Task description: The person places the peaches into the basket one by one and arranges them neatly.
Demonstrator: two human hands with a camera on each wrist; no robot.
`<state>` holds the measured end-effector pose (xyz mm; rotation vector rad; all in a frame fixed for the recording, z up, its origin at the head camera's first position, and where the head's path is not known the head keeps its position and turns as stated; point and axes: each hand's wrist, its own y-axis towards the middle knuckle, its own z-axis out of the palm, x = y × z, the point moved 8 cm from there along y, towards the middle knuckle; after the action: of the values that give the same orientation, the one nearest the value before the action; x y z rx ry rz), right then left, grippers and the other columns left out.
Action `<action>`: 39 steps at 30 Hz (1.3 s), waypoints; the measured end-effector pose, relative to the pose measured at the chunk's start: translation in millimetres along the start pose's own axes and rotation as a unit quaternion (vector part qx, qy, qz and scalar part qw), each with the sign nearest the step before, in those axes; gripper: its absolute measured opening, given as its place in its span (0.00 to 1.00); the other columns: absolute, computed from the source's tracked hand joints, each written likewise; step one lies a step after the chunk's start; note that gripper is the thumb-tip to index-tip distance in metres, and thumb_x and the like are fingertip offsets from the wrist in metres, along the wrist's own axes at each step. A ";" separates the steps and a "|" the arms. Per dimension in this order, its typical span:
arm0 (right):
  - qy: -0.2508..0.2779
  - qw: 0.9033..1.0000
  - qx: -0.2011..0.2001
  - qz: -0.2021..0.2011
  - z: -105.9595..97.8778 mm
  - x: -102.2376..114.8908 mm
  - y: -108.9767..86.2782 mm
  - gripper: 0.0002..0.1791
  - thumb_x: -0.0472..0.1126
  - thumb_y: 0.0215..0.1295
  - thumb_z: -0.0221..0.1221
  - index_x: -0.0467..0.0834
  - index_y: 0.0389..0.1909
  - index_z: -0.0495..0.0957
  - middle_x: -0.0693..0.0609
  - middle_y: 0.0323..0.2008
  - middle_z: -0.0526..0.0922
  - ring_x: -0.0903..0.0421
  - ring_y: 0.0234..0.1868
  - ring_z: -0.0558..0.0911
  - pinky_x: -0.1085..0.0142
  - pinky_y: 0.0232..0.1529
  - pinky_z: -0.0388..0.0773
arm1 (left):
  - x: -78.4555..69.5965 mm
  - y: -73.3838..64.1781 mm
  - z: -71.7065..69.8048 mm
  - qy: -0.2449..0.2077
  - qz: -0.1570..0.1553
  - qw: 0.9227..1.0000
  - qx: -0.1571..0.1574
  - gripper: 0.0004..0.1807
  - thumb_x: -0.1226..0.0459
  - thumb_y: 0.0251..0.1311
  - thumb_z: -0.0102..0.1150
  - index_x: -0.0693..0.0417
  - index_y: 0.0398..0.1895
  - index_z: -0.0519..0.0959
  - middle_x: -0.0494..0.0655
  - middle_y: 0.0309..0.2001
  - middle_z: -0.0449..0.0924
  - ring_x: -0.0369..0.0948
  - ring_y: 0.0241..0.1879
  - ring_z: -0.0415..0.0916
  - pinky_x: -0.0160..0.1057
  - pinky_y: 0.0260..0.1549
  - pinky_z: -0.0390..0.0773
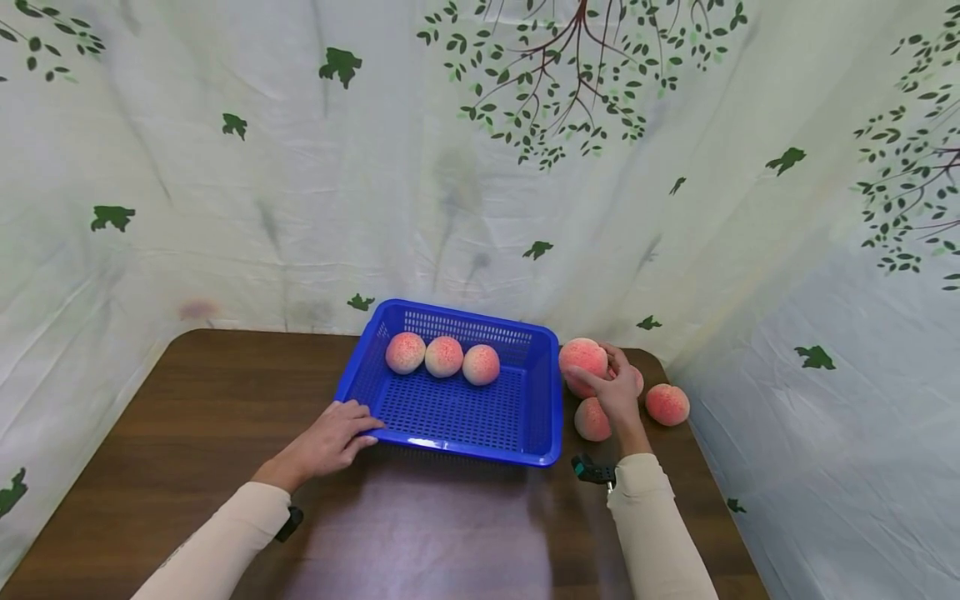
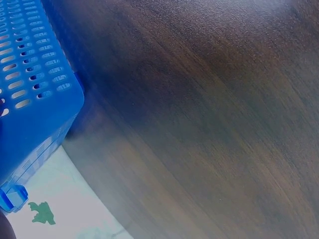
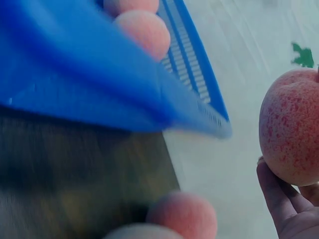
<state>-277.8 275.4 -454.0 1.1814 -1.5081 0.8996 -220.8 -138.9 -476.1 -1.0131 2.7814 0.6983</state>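
Observation:
A blue plastic basket [image 1: 457, 446] stands on the table, three peaches [image 1: 443, 357] in a row inside it. My left hand [image 1: 330, 442] grips the rim at its near left corner; the left wrist view shows the basket's slotted side [image 2: 37, 64]. Beyond the basket's right side, my right hand [image 1: 617, 392] holds a peach [image 1: 583, 357] between thumb and fingers. The right wrist view shows this held peach [image 3: 291, 127] raised above the others. Around that hand lie a near peach [image 1: 592, 420], one partly hidden behind the fingers, and another peach [image 1: 667, 405] farther right.
The brown wooden table [image 1: 225, 400] reaches back to a pale curtain [image 1: 300, 208] printed with leaves and branches. Its right edge runs close beside the rightmost peach.

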 end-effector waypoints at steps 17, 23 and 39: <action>0.025 0.998 0.062 -0.008 82.9 19.2 5.9 0.38 0.45 0.51 0.73 0.45 0.63 0.68 0.44 0.60 0.71 0.45 0.57 0.74 0.49 0.58 0.70 | 0.3 -0.7 -1.6 0.000 0.007 1.000 -0.015 0.08 0.67 0.55 0.65 0.54 0.39 0.83 0.41 0.33 0.75 0.40 0.35 0.69 0.42 0.36 0.66; 0.039 0.996 0.075 -0.022 110.5 22.5 6.5 0.35 0.44 0.49 0.74 0.46 0.59 0.71 0.45 0.56 0.74 0.46 0.53 0.76 0.51 0.53 0.73 | -1.2 -0.7 -1.5 -0.001 0.020 1.000 -0.023 0.08 0.68 0.54 0.66 0.55 0.38 0.83 0.40 0.32 0.74 0.40 0.34 0.68 0.42 0.35 0.65; 0.070 0.992 0.104 -0.014 188.2 25.5 1.4 0.32 0.35 0.46 0.74 0.41 0.56 0.74 0.42 0.49 0.78 0.50 0.47 0.78 0.57 0.41 0.79 | -1.0 -2.2 -1.1 0.001 0.009 1.000 -0.009 0.07 0.66 0.57 0.64 0.55 0.39 0.83 0.41 0.33 0.75 0.41 0.35 0.69 0.42 0.37 0.66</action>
<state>-327.1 93.3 -475.3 1.2572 -1.3071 1.1179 -218.6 -140.3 -475.8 -0.9927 2.7945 0.7253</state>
